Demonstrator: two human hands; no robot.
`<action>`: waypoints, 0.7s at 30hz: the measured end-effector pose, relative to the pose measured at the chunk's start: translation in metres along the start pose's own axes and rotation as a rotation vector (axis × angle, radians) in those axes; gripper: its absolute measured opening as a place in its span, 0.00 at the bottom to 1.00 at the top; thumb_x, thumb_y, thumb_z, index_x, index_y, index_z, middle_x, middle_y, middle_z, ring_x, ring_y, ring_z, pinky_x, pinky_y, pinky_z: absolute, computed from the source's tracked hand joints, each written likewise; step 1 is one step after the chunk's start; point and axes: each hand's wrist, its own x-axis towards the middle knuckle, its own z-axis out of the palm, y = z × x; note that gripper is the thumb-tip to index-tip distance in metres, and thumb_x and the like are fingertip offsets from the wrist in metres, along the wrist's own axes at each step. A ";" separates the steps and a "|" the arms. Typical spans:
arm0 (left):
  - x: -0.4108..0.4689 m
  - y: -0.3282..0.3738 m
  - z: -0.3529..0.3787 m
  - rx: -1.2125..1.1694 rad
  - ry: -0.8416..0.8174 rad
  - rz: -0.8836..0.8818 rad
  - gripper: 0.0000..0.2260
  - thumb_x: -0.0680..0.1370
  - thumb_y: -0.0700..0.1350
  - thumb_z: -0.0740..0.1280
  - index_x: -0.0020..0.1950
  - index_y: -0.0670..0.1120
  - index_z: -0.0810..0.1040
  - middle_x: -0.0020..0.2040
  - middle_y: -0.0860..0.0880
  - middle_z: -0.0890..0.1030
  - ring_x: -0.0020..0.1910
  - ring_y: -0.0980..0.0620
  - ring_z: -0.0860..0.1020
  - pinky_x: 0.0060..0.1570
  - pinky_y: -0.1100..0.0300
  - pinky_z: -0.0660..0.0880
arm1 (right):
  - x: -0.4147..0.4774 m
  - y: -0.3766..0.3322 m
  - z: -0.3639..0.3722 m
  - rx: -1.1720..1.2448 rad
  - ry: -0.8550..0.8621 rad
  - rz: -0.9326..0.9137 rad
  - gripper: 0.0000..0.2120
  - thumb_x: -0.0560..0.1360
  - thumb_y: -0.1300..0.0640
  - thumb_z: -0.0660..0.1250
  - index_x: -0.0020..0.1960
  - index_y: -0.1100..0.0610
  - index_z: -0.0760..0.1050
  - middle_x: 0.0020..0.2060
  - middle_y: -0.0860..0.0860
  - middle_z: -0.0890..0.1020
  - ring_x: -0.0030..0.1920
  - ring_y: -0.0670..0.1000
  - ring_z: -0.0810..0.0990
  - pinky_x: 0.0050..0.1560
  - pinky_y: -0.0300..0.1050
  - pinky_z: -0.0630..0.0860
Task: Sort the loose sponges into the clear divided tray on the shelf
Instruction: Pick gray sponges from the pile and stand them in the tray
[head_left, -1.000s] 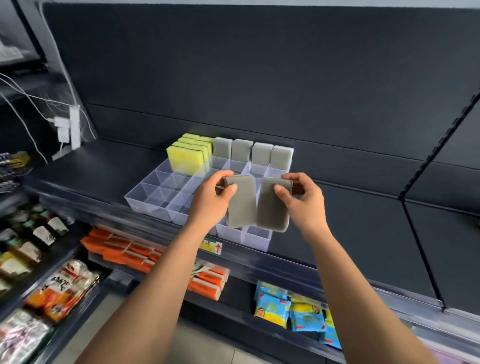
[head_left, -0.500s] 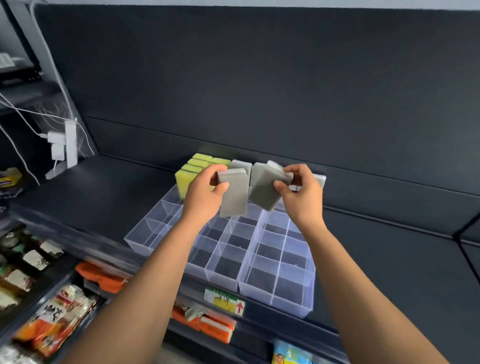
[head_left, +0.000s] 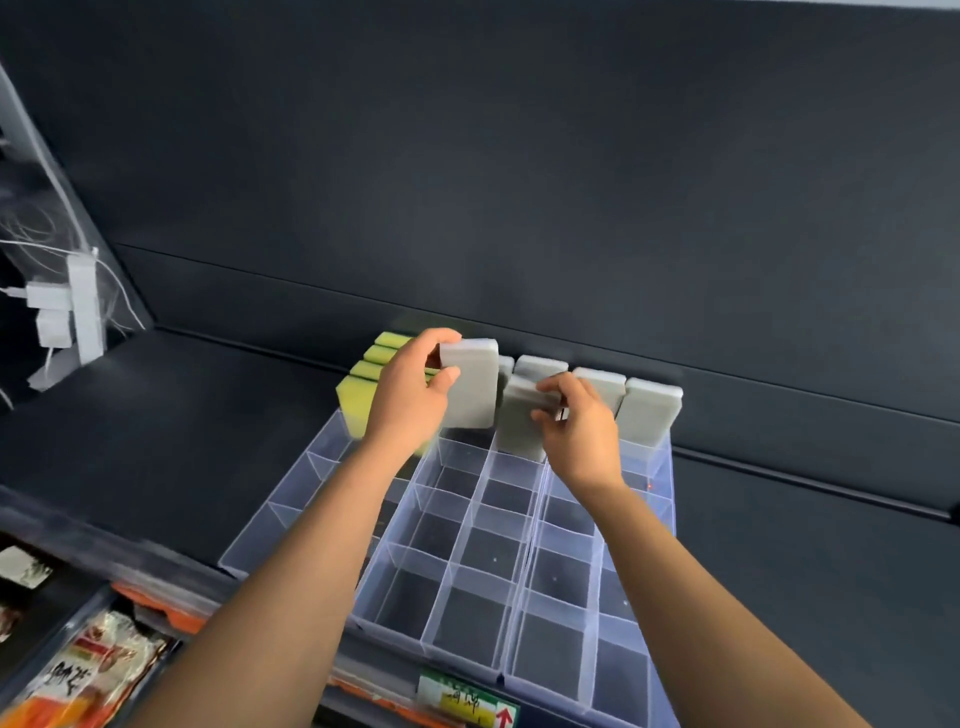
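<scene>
A clear divided tray (head_left: 467, 613) lies on the dark shelf, most of its cells bare. My left hand (head_left: 408, 397) grips an upright grey sponge (head_left: 475, 387) above the tray's back rows. My right hand (head_left: 579, 426) pinches a second grey sponge (head_left: 522, 428), whose lower end dips into a back cell. Behind them stand more grey sponges (head_left: 649, 418) along the back row. Yellow-green sponges (head_left: 371, 364) fill the back left cells, partly hidden by my left hand.
The dark shelf (head_left: 156, 426) spreads left and right of the tray, with a dark back panel close behind. A white power strip with cables (head_left: 78, 312) hangs at left. Packaged goods (head_left: 93, 670) sit on lower shelves. A price label (head_left: 467, 701) marks the shelf edge.
Both hands carried their grey sponges forward and down toward the tray's back rows. The right sponge now dips into a cell. The camera moved closer over the tray.
</scene>
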 end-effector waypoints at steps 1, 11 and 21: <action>0.003 -0.002 0.001 0.000 -0.020 0.009 0.14 0.75 0.36 0.65 0.58 0.51 0.75 0.51 0.54 0.76 0.51 0.53 0.75 0.49 0.60 0.71 | -0.001 0.002 0.003 -0.018 -0.004 -0.004 0.10 0.73 0.64 0.68 0.53 0.56 0.74 0.49 0.49 0.77 0.40 0.48 0.74 0.43 0.41 0.71; 0.014 -0.015 0.005 0.132 -0.189 0.151 0.14 0.76 0.37 0.65 0.60 0.51 0.73 0.56 0.54 0.76 0.52 0.53 0.73 0.49 0.61 0.69 | -0.005 0.005 0.012 -0.114 -0.021 0.045 0.10 0.74 0.64 0.67 0.54 0.56 0.74 0.50 0.49 0.79 0.44 0.47 0.75 0.44 0.40 0.70; 0.017 -0.016 0.001 0.137 -0.272 0.210 0.14 0.77 0.37 0.64 0.59 0.50 0.72 0.57 0.55 0.74 0.52 0.55 0.72 0.50 0.63 0.66 | -0.006 0.002 0.011 -0.177 -0.039 0.061 0.16 0.74 0.62 0.66 0.61 0.53 0.72 0.55 0.50 0.78 0.47 0.53 0.76 0.46 0.42 0.71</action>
